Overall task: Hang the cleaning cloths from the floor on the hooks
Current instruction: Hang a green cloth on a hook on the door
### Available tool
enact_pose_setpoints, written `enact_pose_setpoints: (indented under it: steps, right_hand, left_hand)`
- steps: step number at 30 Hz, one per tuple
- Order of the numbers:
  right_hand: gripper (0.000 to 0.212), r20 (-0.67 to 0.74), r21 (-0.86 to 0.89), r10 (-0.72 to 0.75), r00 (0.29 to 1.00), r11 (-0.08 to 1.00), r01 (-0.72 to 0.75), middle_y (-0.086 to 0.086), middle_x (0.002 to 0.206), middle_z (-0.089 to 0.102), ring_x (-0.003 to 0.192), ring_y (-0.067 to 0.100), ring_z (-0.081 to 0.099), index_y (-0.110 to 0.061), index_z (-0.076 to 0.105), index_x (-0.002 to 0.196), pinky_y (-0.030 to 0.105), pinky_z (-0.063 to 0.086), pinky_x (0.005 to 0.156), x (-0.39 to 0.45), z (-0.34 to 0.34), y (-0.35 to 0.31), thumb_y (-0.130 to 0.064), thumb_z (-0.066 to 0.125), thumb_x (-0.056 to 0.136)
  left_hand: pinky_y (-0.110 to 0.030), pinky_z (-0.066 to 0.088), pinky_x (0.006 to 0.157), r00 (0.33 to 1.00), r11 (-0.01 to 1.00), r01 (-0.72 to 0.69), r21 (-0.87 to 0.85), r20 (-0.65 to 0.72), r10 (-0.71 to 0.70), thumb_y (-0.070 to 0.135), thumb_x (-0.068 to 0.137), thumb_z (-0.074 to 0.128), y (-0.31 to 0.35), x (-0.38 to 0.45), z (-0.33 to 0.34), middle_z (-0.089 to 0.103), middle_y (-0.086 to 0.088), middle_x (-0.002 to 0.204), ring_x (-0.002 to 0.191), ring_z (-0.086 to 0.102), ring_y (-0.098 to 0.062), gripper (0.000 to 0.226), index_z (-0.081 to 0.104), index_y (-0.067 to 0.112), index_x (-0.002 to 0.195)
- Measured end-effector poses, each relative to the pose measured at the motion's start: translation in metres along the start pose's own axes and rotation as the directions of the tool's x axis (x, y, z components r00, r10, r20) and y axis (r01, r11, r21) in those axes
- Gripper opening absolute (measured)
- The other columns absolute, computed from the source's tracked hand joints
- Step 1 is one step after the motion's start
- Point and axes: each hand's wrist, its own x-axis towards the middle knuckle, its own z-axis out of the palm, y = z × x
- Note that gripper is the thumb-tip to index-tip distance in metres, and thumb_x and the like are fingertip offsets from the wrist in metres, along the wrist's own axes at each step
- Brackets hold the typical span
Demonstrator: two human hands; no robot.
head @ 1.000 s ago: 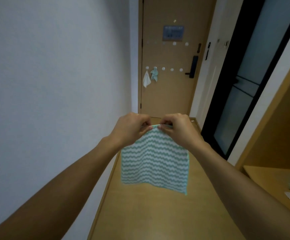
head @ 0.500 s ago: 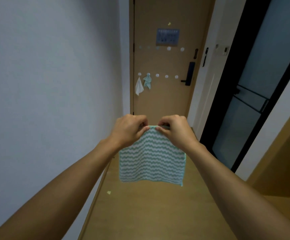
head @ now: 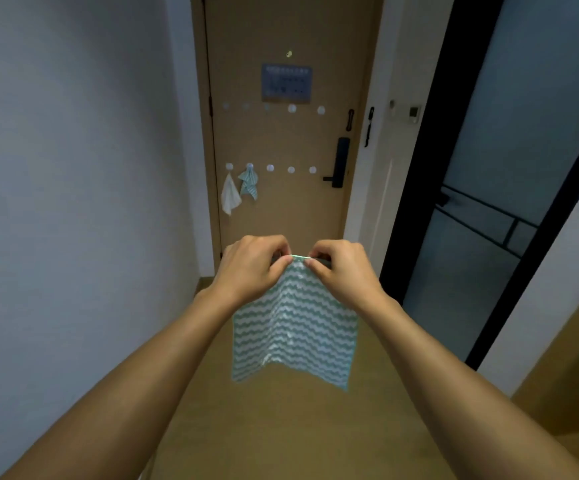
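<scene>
A green-and-white wavy-striped cloth [head: 295, 327] hangs in front of me. My left hand [head: 251, 268] and my right hand [head: 340, 271] pinch its top edge close together, thumbs almost touching. Ahead, the wooden door [head: 281, 140] carries two rows of round white hooks; the lower row [head: 291, 169] has three bare hooks. A white cloth [head: 230, 197] hangs on the leftmost lower hook and a small green striped cloth [head: 249, 181] on the one beside it. The held cloth is well short of the door.
A white wall [head: 73, 202] runs along the left. A dark-framed glass door [head: 489, 202] stands on the right, with a wooden cabinet [head: 572, 375] at the near right. The door has a black lock handle [head: 338, 162]. Wooden floor [head: 281, 427] stretches below.
The view has moved closer to the door and the door looks larger. Both hands keep pinching the cloth's top edge; the cloth now folds slightly down its middle.
</scene>
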Motion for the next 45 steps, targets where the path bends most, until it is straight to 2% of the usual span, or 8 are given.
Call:
enact_pose_setpoints:
  steps: [9,12,18,23,30,38,42,45]
  right_hand:
    - [0.013,-0.027,0.003,0.125,0.992,0.992,-0.125,-0.005,0.083,0.068,0.083,0.015,0.061,-0.023,0.068,0.086,0.031,0.047,0.072,0.133,0.055,0.057,-0.034,0.062,0.091]
    - [0.012,-0.018,0.015,0.147,0.989,0.989,-0.146,-0.006,0.082,0.068,0.082,0.015,0.061,-0.024,0.067,0.085,0.032,0.048,0.071,0.174,0.078,0.08,-0.034,0.062,0.09]
    - [0.01,0.004,0.053,0.13,0.992,0.99,-0.13,-0.007,0.083,0.068,0.083,0.014,0.062,-0.026,0.068,0.085,0.035,0.051,0.073,0.264,0.128,0.135,-0.034,0.063,0.089]
    - [0.01,0.057,0.087,0.094,0.994,0.991,-0.098,-0.006,0.083,0.069,0.082,0.014,0.062,-0.025,0.068,0.084,0.03,0.048,0.071,0.361,0.165,0.184,-0.034,0.064,0.088]
    - [0.017,0.151,0.085,0.067,0.986,0.993,-0.08,-0.002,0.077,0.064,0.076,0.016,0.058,-0.022,0.061,0.075,0.031,0.044,0.066,0.494,0.202,0.246,-0.032,0.062,0.089]
    - [0.014,0.184,0.124,0.054,0.981,0.989,-0.077,0.001,0.081,0.067,0.078,0.017,0.06,-0.015,0.067,0.083,0.035,0.05,0.072,0.605,0.253,0.296,-0.025,0.061,0.09]
    - [0.015,0.157,0.093,0.079,0.984,0.991,-0.094,0.0,0.077,0.066,0.073,0.015,0.057,-0.014,0.067,0.081,0.03,0.047,0.067,0.658,0.284,0.324,-0.023,0.06,0.09]
    - [0.018,0.125,0.075,0.1,0.987,0.991,-0.11,0.0,0.074,0.064,0.068,0.012,0.054,-0.012,0.065,0.077,0.023,0.041,0.06,0.704,0.309,0.34,-0.023,0.061,0.09]
  left_hand:
    - [-0.03,0.041,0.059,0.997,0.996,-0.069,-0.048,0.043,0.071,0.042,0.091,0.059,-0.089,0.129,0.07,0.06,0.016,0.073,0.076,0.061,-0.012,0.012,0.064,0.032,0.089]
    - [-0.031,0.044,0.06,0.997,0.996,-0.059,-0.061,0.051,0.062,0.042,0.091,0.059,-0.116,0.161,0.097,0.064,0.014,0.076,0.077,0.062,-0.012,0.012,0.064,0.031,0.089]
    - [-0.032,0.048,0.062,0.998,0.999,-0.03,-0.044,0.061,0.032,0.042,0.092,0.059,-0.172,0.236,0.153,0.065,0.013,0.076,0.075,0.062,-0.01,0.012,0.065,0.031,0.089]
    - [-0.038,0.052,0.066,0.995,0.999,0.037,-0.035,0.095,-0.034,0.042,0.091,0.058,-0.227,0.317,0.2,0.067,0.012,0.079,0.077,0.062,-0.011,0.015,0.065,0.03,0.089]
    - [-0.036,0.051,0.063,0.995,0.997,0.078,0.006,0.066,-0.078,0.044,0.09,0.056,-0.291,0.427,0.261,0.069,0.01,0.08,0.078,0.064,-0.015,0.017,0.064,0.029,0.09]
    - [-0.038,0.05,0.066,0.989,0.992,0.116,-0.05,0.094,-0.111,0.04,0.092,0.056,-0.367,0.517,0.323,0.068,0.01,0.085,0.08,0.062,-0.014,0.016,0.065,0.027,0.091]
    - [-0.031,0.044,0.061,0.993,0.985,0.094,-0.146,0.08,-0.083,0.033,0.093,0.059,-0.404,0.566,0.358,0.067,0.009,0.081,0.075,0.058,-0.01,0.014,0.066,0.022,0.089]
    - [-0.013,0.032,0.056,0.998,0.967,0.044,-0.25,0.062,-0.03,0.021,0.092,0.063,-0.437,0.603,0.379,0.062,0.009,0.073,0.065,0.053,-0.003,0.012,0.067,0.012,0.085]
